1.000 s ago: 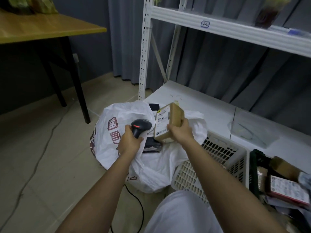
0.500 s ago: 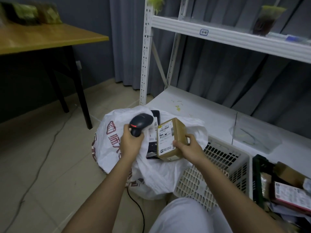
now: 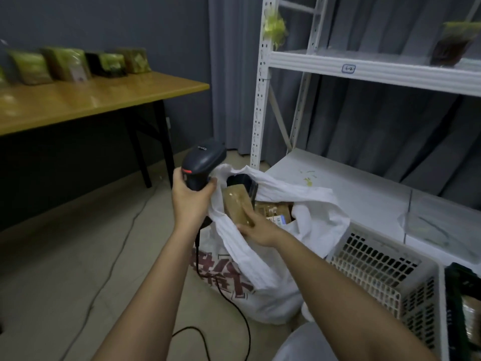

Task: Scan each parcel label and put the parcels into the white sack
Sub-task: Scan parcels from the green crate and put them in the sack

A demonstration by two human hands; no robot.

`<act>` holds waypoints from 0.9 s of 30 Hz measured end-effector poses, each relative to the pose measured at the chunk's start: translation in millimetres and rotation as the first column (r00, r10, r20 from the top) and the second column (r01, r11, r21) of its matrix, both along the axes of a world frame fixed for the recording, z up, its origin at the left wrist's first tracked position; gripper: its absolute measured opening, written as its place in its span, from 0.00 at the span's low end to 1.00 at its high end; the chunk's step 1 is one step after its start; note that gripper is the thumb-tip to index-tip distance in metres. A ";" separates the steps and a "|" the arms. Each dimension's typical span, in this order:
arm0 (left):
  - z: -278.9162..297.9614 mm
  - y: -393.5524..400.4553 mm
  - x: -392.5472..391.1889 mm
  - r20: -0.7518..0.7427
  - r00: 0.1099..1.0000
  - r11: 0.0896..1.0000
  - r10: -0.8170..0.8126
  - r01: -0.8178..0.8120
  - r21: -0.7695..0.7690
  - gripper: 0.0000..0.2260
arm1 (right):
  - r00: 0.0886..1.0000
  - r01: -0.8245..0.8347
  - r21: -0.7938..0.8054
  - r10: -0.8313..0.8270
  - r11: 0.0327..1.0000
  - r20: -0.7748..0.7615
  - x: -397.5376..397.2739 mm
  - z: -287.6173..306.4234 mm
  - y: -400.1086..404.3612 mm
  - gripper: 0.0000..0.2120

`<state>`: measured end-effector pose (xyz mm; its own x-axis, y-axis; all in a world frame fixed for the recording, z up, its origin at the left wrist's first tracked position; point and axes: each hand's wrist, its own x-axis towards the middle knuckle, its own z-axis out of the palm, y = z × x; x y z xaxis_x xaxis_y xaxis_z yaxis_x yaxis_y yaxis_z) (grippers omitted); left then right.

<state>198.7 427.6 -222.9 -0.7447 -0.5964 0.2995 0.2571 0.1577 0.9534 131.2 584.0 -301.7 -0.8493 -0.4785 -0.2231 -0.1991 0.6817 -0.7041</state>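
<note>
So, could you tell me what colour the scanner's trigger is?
Red, on the dark grey scanner, in the head view.

The scanner (image 3: 201, 162) in my left hand (image 3: 191, 201) is matt dark plastic with a thin red band. The parcel (image 3: 238, 207) under my right hand (image 3: 257, 230) is brown cardboard, its top slightly shiny. The sack (image 3: 263, 256) is thin white woven-looking plastic, crumpled, with red print. The basket (image 3: 385, 277) beside it is pale perforated plastic. The shelf rack (image 3: 260, 100) is white painted metal with punched holes. The table (image 3: 86, 100) has a smooth, faintly glossy wood top. The curtain (image 3: 377, 131) is matt grey cloth.
</note>
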 end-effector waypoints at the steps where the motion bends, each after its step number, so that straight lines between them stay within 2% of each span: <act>1: -4.7 1.3 2.2 0.017 1.000 1.000 0.009 -0.009 0.002 0.18 | 0.997 -0.072 0.067 0.070 0.995 0.036 -4.6 3.6 0.0 0.34; 3: -12.4 4.5 4.9 0.028 0.999 1.000 0.018 -0.019 0.013 0.19 | 0.995 -0.097 0.114 0.097 0.989 -0.002 -8.0 12.5 10.5 0.29; 4: -15.0 6.9 5.1 0.029 0.999 1.000 0.017 -0.018 0.017 0.19 | 0.993 -0.036 0.109 0.047 0.993 -0.105 -8.4 15.4 20.4 0.26; 6: -18.9 13.4 2.9 0.025 1.000 1.000 0.006 -0.006 0.025 0.19 | 0.922 0.206 0.117 -0.153 0.971 -0.356 -10.1 13.2 50.6 0.22; 7: -20.2 18.1 0.7 0.021 1.000 1.000 -0.007 0.006 0.030 0.19 | 0.870 0.349 0.147 -0.261 0.926 -0.417 -11.0 10.1 69.3 0.24; 8: -21.4 23.5 -1.7 0.025 0.999 0.999 -0.023 0.022 0.035 0.19 | 0.832 0.480 0.185 -0.378 0.858 -0.406 -11.4 6.6 87.0 0.29; 10: -24.0 35.8 -7.4 0.038 0.998 0.998 -0.053 0.051 0.037 0.19 | 0.764 0.645 0.232 -0.614 0.728 -0.196 -10.4 -7.4 118.6 0.43; 11: -25.5 41.7 -10.2 0.050 0.997 0.998 -0.062 0.060 0.032 0.19 | 0.710 0.696 0.204 -0.702 0.689 -0.054 -7.9 -15.1 129.7 0.49; 14: -29.1 57.4 -17.1 0.087 0.993 0.996 -0.081 0.079 0.033 0.17 | 0.490 0.860 0.005 -0.827 0.511 0.274 -4.8 -47.1 146.1 0.57; 16: -31.0 65.2 -18.9 0.095 0.992 0.995 -0.088 0.084 0.044 0.17 | 0.364 0.924 -0.050 -0.835 0.378 0.412 -2.9 -69.1 146.3 0.60; 18: -32.6 69.4 -18.9 0.095 0.991 0.995 -0.093 0.088 0.048 0.17 | 0.303 0.951 -0.133 -0.750 0.281 0.587 -4.8 -88.8 143.5 0.63; 20: -35.0 71.0 -18.1 0.100 0.990 0.995 -0.095 0.091 0.047 0.17 | 0.328 0.945 -0.248 -0.593 0.215 0.736 -8.1 -99.2 139.4 0.69; 21: -36.6 71.3 -18.1 0.104 0.990 0.995 -0.097 0.093 0.047 0.17 | 0.354 0.935 -0.275 -0.547 0.224 0.758 -7.1 -98.2 134.6 0.69; 22: -38.0 71.7 -17.7 0.106 0.990 0.995 -0.098 0.093 0.045 0.16 | 0.386 0.922 -0.304 -0.556 0.238 0.736 -4.5 -92.8 128.9 0.62; 23: -39.2 71.5 -16.6 0.109 0.989 0.995 -0.096 0.091 0.045 0.17 | 0.413 0.909 -0.341 -0.608 0.238 0.678 -4.5 -86.5 125.3 0.47; 25: -39.5 69.8 -12.7 0.105 0.991 0.996 -0.084 0.080 0.045 0.17 | 0.500 0.846 -0.421 -0.760 0.327 0.415 -10.2 -61.7 119.2 0.16; 26: -38.9 68.3 -10.4 0.099 0.992 0.997 -0.073 0.069 0.042 0.17 | 0.556 0.791 -0.469 -0.782 0.394 0.281 -12.9 -38.8 117.6 0.05; 27: -38.5 66.1 -8.2 0.092 0.994 0.998 -0.060 0.057 0.041 0.18 | 0.604 0.722 -0.519 -0.783 0.458 0.150 -19.2 -13.8 118.9 0.08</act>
